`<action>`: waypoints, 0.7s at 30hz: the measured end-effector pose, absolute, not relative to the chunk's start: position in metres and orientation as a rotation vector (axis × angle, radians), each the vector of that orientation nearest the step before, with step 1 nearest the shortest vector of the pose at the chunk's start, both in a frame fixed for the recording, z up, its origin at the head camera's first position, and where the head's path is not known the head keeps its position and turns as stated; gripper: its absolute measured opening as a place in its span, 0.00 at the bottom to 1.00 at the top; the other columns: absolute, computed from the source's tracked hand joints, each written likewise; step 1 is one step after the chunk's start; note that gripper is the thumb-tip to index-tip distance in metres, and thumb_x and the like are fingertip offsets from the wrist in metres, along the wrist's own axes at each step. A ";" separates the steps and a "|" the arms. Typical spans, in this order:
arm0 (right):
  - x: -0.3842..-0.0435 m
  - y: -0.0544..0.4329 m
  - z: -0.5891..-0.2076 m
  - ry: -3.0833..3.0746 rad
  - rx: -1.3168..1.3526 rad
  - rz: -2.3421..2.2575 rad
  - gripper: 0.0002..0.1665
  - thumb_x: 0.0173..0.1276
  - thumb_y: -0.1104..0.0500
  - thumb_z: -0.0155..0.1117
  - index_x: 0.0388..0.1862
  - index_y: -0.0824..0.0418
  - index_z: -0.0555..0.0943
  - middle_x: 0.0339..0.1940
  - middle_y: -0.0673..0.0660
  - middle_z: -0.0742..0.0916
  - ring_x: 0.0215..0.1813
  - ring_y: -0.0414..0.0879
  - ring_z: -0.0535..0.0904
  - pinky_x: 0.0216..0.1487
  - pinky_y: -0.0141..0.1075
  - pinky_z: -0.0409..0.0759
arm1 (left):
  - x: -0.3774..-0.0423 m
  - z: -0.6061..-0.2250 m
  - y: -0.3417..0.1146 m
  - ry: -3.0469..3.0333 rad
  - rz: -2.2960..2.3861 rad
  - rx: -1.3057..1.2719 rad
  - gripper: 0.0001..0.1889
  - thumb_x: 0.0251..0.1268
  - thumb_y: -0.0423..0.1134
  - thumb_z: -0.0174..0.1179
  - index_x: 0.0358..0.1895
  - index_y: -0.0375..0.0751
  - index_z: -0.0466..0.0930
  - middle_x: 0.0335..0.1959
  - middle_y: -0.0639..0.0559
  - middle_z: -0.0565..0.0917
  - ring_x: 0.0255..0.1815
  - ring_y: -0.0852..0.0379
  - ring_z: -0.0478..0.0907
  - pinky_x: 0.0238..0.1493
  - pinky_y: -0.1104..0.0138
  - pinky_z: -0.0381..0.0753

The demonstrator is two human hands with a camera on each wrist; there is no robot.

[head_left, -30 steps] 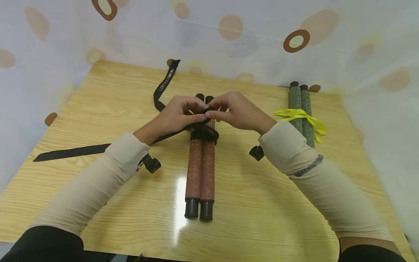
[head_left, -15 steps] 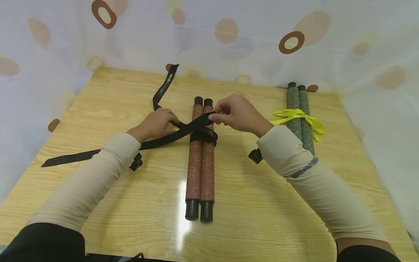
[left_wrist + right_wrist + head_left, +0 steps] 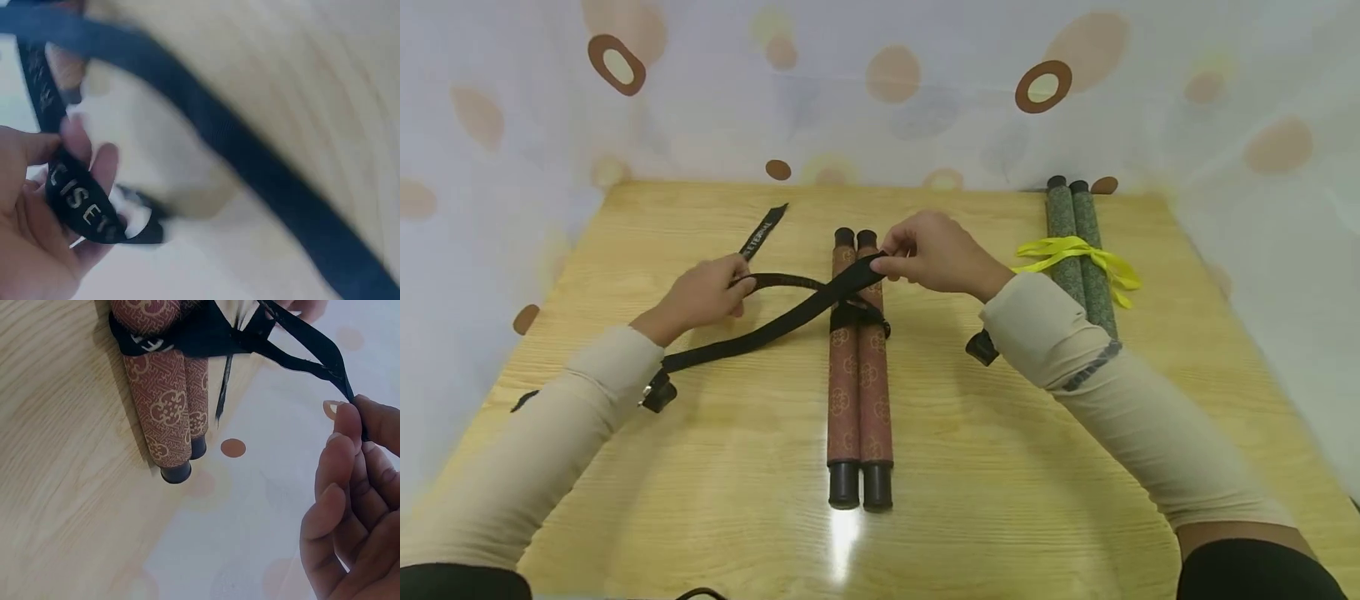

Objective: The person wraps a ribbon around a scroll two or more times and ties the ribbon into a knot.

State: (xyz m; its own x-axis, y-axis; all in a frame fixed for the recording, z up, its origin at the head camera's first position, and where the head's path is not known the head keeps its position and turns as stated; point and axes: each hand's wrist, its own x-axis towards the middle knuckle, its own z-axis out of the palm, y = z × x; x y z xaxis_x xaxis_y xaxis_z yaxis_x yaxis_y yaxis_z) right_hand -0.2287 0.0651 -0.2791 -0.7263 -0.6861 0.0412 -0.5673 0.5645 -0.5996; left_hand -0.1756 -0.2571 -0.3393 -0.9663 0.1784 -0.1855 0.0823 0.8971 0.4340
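Observation:
Two reddish-brown patterned scrolls (image 3: 842, 392) with dark end knobs lie side by side on the table. A black ribbon (image 3: 775, 325) with pale lettering wraps around their upper half. My right hand (image 3: 936, 254) pinches a folded part of the ribbon between thumb and forefinger, just right of the scrolls' upper ends. To the left, my left hand (image 3: 703, 296) pinches another stretch of ribbon, which runs across from the scrolls. In the left wrist view the lettered ribbon passes between the left thumb and fingers. One long ribbon tail slants down under the left forearm.
Two grey-green scrolls (image 3: 1097, 292) tied with a yellow ribbon (image 3: 1067, 250) lie at the back right of the wooden table (image 3: 1000, 467). Behind the table's far edge hangs a pale spotted curtain (image 3: 895, 125).
Both hands were together over the scrolls. The left hand has moved away left, taking hold of a ribbon length and drawing it out. The right hand keeps its pinch nearly in place.

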 end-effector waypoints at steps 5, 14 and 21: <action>-0.234 0.052 -0.279 2.603 -1.051 -0.852 0.15 0.71 0.53 0.66 0.25 0.57 0.84 0.19 0.51 0.84 0.19 0.42 0.70 0.27 0.34 0.68 | -0.143 -0.294 -0.276 2.585 1.005 -0.024 0.19 0.79 0.51 0.49 0.55 0.38 0.68 0.34 0.48 0.85 0.21 0.56 0.77 0.31 0.62 0.78; -0.240 0.045 -0.266 2.560 -1.015 -0.905 0.15 0.72 0.53 0.65 0.28 0.60 0.84 0.20 0.51 0.84 0.23 0.45 0.77 0.29 0.37 0.75 | -0.102 -0.229 -0.222 2.117 1.649 0.094 0.16 0.77 0.37 0.52 0.62 0.36 0.70 0.48 0.52 0.80 0.38 0.58 0.85 0.30 0.61 0.85; -0.246 0.039 -0.251 2.506 -1.066 -0.860 0.15 0.73 0.55 0.63 0.28 0.60 0.85 0.24 0.52 0.86 0.25 0.45 0.80 0.31 0.35 0.79 | -0.074 -0.253 -0.138 1.880 1.998 0.084 0.27 0.70 0.23 0.51 0.72 0.31 0.63 0.67 0.36 0.71 0.39 0.61 0.85 0.37 0.67 0.87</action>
